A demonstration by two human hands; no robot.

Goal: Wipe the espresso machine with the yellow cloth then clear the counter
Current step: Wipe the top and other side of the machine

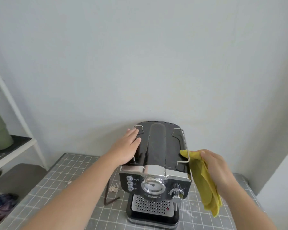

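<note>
**Position.** The machine (156, 155) stands at lower centre of the frame on the table (56, 188), its back to the wall.

**Hands.**
- The left hand (125, 146) lies flat on the left of the machine's top, fingers straight and together. It holds nothing and appears to steady the body.
- The right hand (218, 168), right of centre, grips the cloth (201, 180) with curled fingers and thumb.

**Cloth.** Its upper corner lies over the top's right edge at the wire rail (184, 146). The rest hangs folded down the right flank, touching it.

**Assessment.** Wiping appears to be in hand on the right side. The front panel and the table are judged not yet done.

**Recommendations.**
- Press down with the flat hand so the machine neither slides nor tips under sideways pressure.
- Spread the cloth under the palm rather than bunching it, and draw it top to bottom in overlapping passes.
- Work around the rail, not across it, to avoid snagging.
- Go lightly at the dial (177, 192) and buttons (129, 183).

**For clearing.** Crumbs (113, 188) and a bent brown rod (107, 196) lie on the table just left of the machine, and there is pale dust (188, 211) at lower right.
</note>
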